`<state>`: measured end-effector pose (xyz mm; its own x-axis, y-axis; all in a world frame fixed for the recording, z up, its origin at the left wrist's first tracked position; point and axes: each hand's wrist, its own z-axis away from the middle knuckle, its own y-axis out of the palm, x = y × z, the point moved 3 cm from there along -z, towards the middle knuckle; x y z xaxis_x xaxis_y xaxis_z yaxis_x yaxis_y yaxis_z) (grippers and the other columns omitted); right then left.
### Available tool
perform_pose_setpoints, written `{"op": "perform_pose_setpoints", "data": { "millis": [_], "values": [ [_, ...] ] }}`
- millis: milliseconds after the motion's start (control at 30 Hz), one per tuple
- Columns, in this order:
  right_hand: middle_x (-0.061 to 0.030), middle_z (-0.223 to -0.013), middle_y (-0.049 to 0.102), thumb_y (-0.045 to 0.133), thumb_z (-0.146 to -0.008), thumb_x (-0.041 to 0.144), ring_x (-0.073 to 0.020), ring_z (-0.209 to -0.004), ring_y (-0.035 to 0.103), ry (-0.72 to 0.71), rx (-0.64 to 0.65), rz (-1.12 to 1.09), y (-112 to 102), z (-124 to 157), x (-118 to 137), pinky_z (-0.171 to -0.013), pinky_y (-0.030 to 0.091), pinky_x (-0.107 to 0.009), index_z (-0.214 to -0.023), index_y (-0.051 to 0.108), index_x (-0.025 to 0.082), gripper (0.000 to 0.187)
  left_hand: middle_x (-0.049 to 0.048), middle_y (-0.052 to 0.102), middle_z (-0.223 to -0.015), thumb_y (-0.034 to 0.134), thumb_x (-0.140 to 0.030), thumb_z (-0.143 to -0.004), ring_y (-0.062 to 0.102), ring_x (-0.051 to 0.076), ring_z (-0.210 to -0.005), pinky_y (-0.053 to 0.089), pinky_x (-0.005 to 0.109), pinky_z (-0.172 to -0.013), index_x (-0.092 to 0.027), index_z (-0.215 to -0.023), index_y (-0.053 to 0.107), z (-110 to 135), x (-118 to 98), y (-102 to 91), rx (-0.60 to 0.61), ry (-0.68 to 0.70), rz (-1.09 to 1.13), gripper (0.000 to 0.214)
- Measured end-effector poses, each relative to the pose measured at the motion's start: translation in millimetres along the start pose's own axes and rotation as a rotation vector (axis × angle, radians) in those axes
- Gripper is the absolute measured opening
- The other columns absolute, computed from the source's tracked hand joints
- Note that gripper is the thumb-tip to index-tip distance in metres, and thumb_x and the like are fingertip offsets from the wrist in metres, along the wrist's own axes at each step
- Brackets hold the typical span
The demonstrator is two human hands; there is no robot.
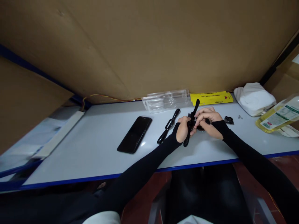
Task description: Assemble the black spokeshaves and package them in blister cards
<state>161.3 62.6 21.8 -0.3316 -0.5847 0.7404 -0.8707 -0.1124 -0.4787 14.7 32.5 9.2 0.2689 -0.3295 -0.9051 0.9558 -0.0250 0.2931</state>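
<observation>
A black spokeshave [196, 109] is held over the front part of the table, tilted with one handle pointing up and away. My left hand [182, 131] is closed round its middle, the thumb along the near side. My right hand [211, 120] has its fingertips pinched together at the tool's centre; whatever they grip is hidden. Left of my hands lies a second black spokeshave body [163, 136] with an open slot in its middle. Beneath my right hand, a dark round item [201, 128] shows only in part. Small black parts [229, 120] and shiny little screws [240, 117] lie to the right.
A black phone [135, 134] lies on the white table [93, 140]. Clear plastic trays [167, 101] and yellow printed cards [211, 98] are at the back. To the right are a white cloth bundle [254, 98] and a bottle of yellow liquid [277, 115]. Cardboard walls [149, 49] enclose the table.
</observation>
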Motion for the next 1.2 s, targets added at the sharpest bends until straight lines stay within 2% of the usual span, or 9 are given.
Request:
{"op": "perform_pose_setpoints", "data": {
  "millis": [133, 300, 433, 533, 700, 867, 933, 1067, 1200],
  "values": [
    [-0.0094, -0.11, 0.069, 0.075, -0.084, 0.022, -0.0255, -0.105, 0.057, 0.027, -0.02, -0.033, -2.1, -0.4, 0.4, -0.069, 0.053, -0.031, -0.104, 0.08, 0.025, 0.021, 0.0003, 0.046, -0.045, 0.039, -0.033, -0.094, 0.035, 0.012, -0.034, 0.027, 0.025, -0.038, -0.019, -0.074, 0.053, -0.8, 3.8, -1.8, 0.002, 0.018, -0.013, 0.028],
    [-0.0078, -0.095, 0.072, 0.077, -0.086, 0.027, -0.0237, -0.096, 0.06, -0.004, 0.049, -0.031, -2.7, -0.3, 3.9, -0.069, 0.051, -0.032, -0.091, 0.081, 0.024, 0.007, -0.0006, 0.043, -0.043, 0.041, -0.035, -0.093, 0.037, 0.013, -0.035, 0.028, 0.026, -0.039, -0.02, -0.075, 0.052, -2.7, 4.4, -2.1, 0.003, 0.015, -0.002, 0.026],
    [-0.0085, -0.102, 0.073, 0.066, -0.088, 0.02, -0.0199, -0.091, 0.066, 0.033, 0.026, -0.184, 2.1, 1.3, -2.0, -0.074, 0.056, -0.033, -0.108, 0.081, 0.022, 0.026, 0.002, 0.052, -0.053, 0.04, -0.031, -0.091, 0.037, 0.011, -0.035, 0.026, 0.025, -0.038, -0.018, -0.078, 0.052, -3.5, 1.7, -0.9, -0.011, 0.048, 0.051, 0.022],
    [-0.0117, -0.118, 0.069, 0.072, -0.081, 0.024, -0.0207, -0.097, 0.066, 0.064, -0.043, -0.232, 5.9, 2.0, -6.9, -0.069, 0.057, -0.03, -0.116, 0.08, 0.022, 0.036, -0.0005, 0.044, -0.045, 0.036, -0.032, -0.092, 0.034, 0.013, -0.035, 0.026, 0.026, -0.038, -0.02, -0.078, 0.052, -3.4, 2.8, -0.7, 0.027, 0.039, 0.03, 0.025],
    [-0.0082, -0.104, 0.069, 0.085, -0.081, 0.038, -0.0161, -0.079, 0.064, 0.088, -0.001, -0.232, 7.3, -0.1, -7.1, -0.061, 0.054, -0.029, -0.098, 0.083, 0.022, 0.024, 0.0005, 0.042, -0.042, 0.033, -0.031, -0.095, 0.036, 0.014, -0.036, 0.029, 0.026, -0.041, -0.021, -0.075, 0.05, -4.4, 5.4, -3.4, 0.005, 0.025, 0.018, 0.028],
    [-0.0087, -0.101, 0.077, 0.085, -0.084, 0.05, -0.019, -0.082, 0.071, 0.109, -0.01, -0.322, 2.2, -2.7, 2.8, -0.075, 0.059, -0.036, -0.086, 0.08, 0.022, 0.029, 0.0017, 0.045, -0.045, 0.033, -0.034, -0.097, 0.037, 0.013, -0.036, 0.029, 0.025, -0.04, -0.02, -0.074, 0.051, -4.2, 1.6, -3.6, 0.006, -0.029, 0.033, 0.033],
    [-0.0079, -0.099, 0.077, 0.087, -0.082, 0.053, -0.0189, -0.078, 0.072, 0.164, -0.042, -0.431, 2.9, -2.6, 4.8, -0.075, 0.061, -0.037, -0.089, 0.078, 0.022, 0.033, 0.0007, 0.041, -0.044, 0.028, -0.034, -0.097, 0.034, 0.012, -0.035, 0.027, 0.024, -0.04, -0.02, -0.073, 0.051, -4.3, -1.4, -3.1, 0.053, -0.046, 0.063, 0.037],
    [-0.0049, -0.092, 0.072, 0.094, -0.075, 0.05, -0.0121, -0.058, 0.063, 0.359, -0.124, -0.647, 8.9, -4.1, -5.8, -0.059, 0.056, -0.033, -0.094, 0.07, 0.02, 0.042, -0.0009, 0.035, -0.044, 0.019, -0.033, -0.097, 0.029, 0.012, -0.035, 0.026, 0.024, -0.04, -0.02, -0.071, 0.051, -6.2, -0.2, -2.3, 0.14, -0.102, 0.073, 0.044],
    [-0.0022, -0.079, 0.066, 0.091, -0.075, 0.048, -0.0161, -0.063, 0.061, 0.594, -0.204, -0.802, 18.4, -7.7, -27.3, -0.056, 0.052, -0.032, -0.091, 0.063, 0.021, 0.043, 0.0048, 0.055, -0.064, 0.027, -0.03, -0.099, 0.043, 0.014, -0.044, 0.036, 0.026, -0.044, -0.014, -0.089, 0.063, -7.2, 6.0, -3.4, -0.02, 0.127, -0.174, 0.04]
  ]
}}
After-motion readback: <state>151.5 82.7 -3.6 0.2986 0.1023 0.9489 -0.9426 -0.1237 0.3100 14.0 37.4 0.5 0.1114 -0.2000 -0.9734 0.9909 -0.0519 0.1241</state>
